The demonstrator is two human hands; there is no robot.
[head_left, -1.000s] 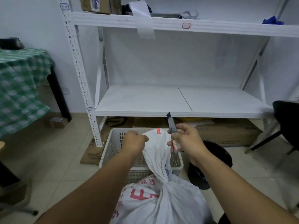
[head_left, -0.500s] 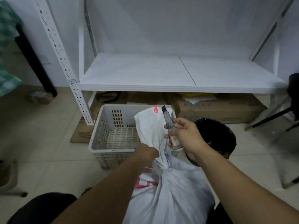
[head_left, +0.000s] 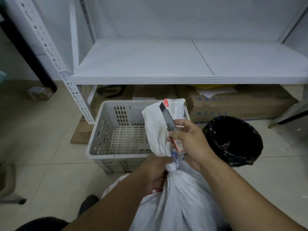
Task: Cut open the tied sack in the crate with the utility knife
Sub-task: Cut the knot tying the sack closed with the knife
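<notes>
A white woven sack (head_left: 180,202) with red print stands on the floor in front of the grey slotted crate (head_left: 106,130), not inside it. Its loose top flap (head_left: 155,124) rises over the crate's right side. My left hand (head_left: 155,172) grips the sack at its tied neck. My right hand (head_left: 191,144) holds the grey utility knife (head_left: 168,119) just right of the flap, blade end pointing up and away. The tie itself is hidden between my hands.
A black-lined bin (head_left: 233,139) stands right of the crate. A white metal shelf (head_left: 150,64) spans the back, with cardboard boxes (head_left: 241,104) underneath. A shelf post (head_left: 73,90) stands left of the crate. Flat cardboard (head_left: 81,134) lies on the tiled floor.
The view tilted down and moved closer. My left hand slid from the sack's top flap down to the tied neck. My right hand kept the knife beside the flap.
</notes>
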